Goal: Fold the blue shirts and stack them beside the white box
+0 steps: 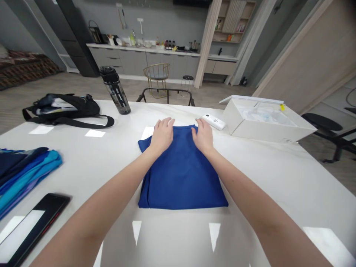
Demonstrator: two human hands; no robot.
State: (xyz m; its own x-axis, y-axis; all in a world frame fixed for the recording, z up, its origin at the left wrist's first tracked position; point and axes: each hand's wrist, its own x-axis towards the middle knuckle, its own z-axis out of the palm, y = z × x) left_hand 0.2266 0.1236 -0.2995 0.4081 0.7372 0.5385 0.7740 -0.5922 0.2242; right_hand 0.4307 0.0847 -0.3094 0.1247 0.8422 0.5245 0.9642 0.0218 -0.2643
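A folded blue garment (183, 174) lies flat on the white table in front of me, its near edge straight and its far edge narrower. My left hand (164, 134) rests on the garment's far left part, palm down with the fingers stretched forward. At the far right corner, my right hand (203, 135) touches the cloth, thumb apart from the fingers. Both hands are open. A layered fold shows along the garment's left side, and a corner of cloth sticks out left of my left wrist.
On the left are a pile of folded clothes (30, 167), a phone (36, 222) and a black bag (63, 107). A dark bottle (115, 91) stands at the far edge. To the right are a white handheld device (213, 121) and an open white box (267, 128).
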